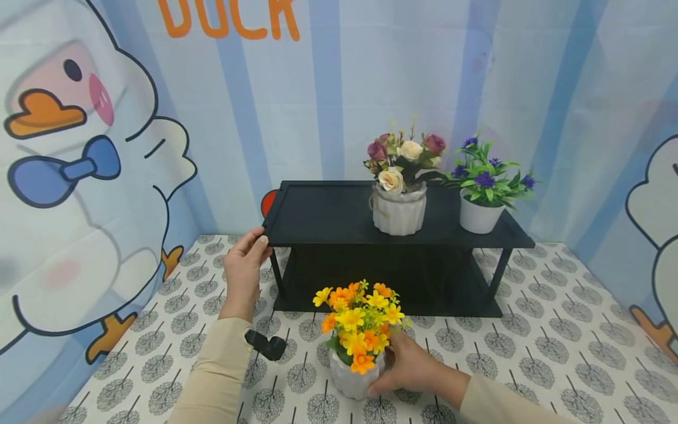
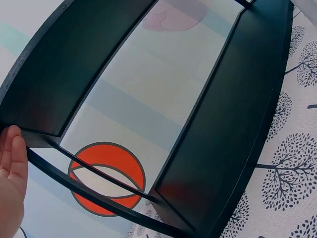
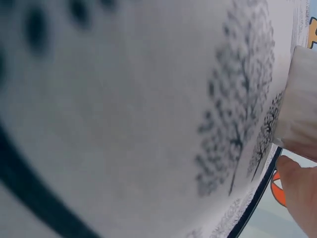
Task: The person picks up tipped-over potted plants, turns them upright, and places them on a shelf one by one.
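Observation:
My right hand grips a whitish pot of yellow and orange artificial flowers, in front of the shelf. Its thumb presses the pot's near right side, and the other fingers are partly hidden behind it. In the right wrist view, part of the pot shows by the thumb. My left hand holds the front left corner of a black two-tier shelf. The left wrist view shows its fingers against the end of the shelf's board.
On the top tier stand a whitish pot of cream and mauve roses and, to its right, a white pot with purple flowers. A tree-patterned cloth covers the table. Behind hangs a striped duck backdrop.

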Motion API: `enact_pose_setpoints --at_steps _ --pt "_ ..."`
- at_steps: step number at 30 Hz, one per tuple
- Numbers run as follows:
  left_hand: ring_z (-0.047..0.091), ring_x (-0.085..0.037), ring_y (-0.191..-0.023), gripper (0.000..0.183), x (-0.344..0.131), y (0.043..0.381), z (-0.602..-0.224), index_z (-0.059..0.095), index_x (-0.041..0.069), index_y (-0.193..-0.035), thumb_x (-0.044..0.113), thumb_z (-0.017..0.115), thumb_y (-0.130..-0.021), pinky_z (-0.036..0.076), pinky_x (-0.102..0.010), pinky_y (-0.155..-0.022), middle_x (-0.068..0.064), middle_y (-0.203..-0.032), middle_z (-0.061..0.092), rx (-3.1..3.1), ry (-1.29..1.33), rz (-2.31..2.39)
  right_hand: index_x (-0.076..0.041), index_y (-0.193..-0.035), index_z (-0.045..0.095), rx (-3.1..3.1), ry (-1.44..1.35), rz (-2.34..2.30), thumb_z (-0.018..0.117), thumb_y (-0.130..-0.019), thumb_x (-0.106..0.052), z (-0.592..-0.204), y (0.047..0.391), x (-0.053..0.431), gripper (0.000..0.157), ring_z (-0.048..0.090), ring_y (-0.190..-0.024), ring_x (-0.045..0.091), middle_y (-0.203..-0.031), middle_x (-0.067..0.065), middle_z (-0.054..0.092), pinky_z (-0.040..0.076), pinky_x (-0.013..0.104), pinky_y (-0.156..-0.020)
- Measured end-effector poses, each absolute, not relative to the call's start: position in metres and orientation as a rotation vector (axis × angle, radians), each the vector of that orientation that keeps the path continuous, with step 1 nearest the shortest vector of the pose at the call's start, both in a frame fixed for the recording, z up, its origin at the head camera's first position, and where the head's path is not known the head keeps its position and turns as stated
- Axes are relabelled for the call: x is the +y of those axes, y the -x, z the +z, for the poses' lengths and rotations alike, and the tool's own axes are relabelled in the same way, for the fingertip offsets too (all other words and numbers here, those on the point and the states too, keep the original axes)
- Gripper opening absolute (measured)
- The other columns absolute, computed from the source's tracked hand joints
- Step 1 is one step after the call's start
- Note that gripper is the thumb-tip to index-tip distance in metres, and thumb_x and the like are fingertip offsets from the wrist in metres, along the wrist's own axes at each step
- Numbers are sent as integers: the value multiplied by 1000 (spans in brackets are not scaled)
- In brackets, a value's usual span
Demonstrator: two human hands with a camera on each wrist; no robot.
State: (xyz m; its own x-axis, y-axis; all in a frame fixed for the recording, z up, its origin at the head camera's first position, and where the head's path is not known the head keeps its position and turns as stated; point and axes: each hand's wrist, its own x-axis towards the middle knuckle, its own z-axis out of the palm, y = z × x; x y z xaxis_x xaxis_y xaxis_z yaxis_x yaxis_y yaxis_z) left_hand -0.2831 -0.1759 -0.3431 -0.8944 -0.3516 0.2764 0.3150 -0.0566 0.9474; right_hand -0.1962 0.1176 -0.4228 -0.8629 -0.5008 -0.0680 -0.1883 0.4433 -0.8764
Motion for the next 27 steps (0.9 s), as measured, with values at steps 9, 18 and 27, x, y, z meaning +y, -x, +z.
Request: enact_pose_setpoints --at_steps 9,18,27 --pt "61 -2 -85 31 -176 283 -344 59 3 -123 14 57 -93 53 -18 -82 -7 -115 56 -1791 -49 -1999 -1 -134 41 2305 520 -1438 87 -63 -27 -423 195 120 89 47 -122 33 -133 14 48 42 47 -101" --pt "62 -2 -86 31 -175 283 -345 59 4 -123 14 57 -93 52 -18 -82 -9 -117 56 -1789 -54 -1999 -7 -127 51 2343 595 -1439 87 -61 -24 -427 196 123 77 51 -112 16 -128 6 55 47 27 -92" --pt "62 -2 -85 31 -176 284 -345 59 3 -122 13 57 -93 53 -18 -82 -9 -116 56 -1774 -44 -2009 -4 -126 51 2428 569 -1409 87 -59 -30 -426 195 121 81 51 -114 24 -124 7 56 44 42 -97"
